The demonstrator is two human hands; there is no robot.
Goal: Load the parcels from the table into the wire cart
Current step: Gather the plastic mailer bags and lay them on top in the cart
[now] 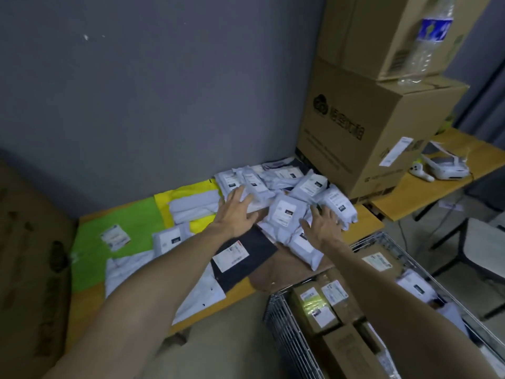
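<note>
Nearest the camera, two bare forearms reach out from the bottom edge toward the table (363,231). The left hand (236,212) lies flat with fingers spread wide on the heap of white parcels (284,198). The right hand (326,227) is also spread wide and holds nothing, set at the heap's near right side. Placed so, one on each flank, the hands look ready to gather several bags in one scoop, which I judge to be the step in hand.

The heap sits at the back of the table against the stacked cardboard boxes (363,127). I count roughly ten white bags in it, but they overlap too much for an exact number. Nearer lie a dark parcel (246,255), a green one (131,228), a yellow one (191,198) and a few more white ones.

The wire cart (289,332) stands just below the table's near right corner, close enough for a short carry. It already holds at least four brown cartons and some white bags.

A clear water bottle (429,45) stands on the top box.
</note>
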